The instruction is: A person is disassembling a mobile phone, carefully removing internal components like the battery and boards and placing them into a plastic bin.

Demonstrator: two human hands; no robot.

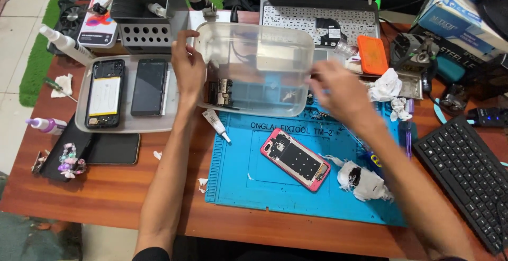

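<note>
My left hand (188,68) grips the left edge of a clear plastic container (259,55), held tilted above the back of a blue repair mat (254,181). A small circuit board (219,92) shows at the container's lower left corner. My right hand (336,89) is blurred beside the container's right edge; whether it touches it I cannot tell. On the mat lies an opened pink phone frame (295,159), and beside it a wad of white tissue (362,180). A small white tube (216,124) lies at the mat's left edge.
A grey tray (127,126) at left holds an opened phone (106,94) and a black screen (149,86). A laptop (317,17) sits at the back, with an orange case (372,55) and crumpled tissues (386,86) nearby. A black keyboard (465,174) lies right. Bottles stand left.
</note>
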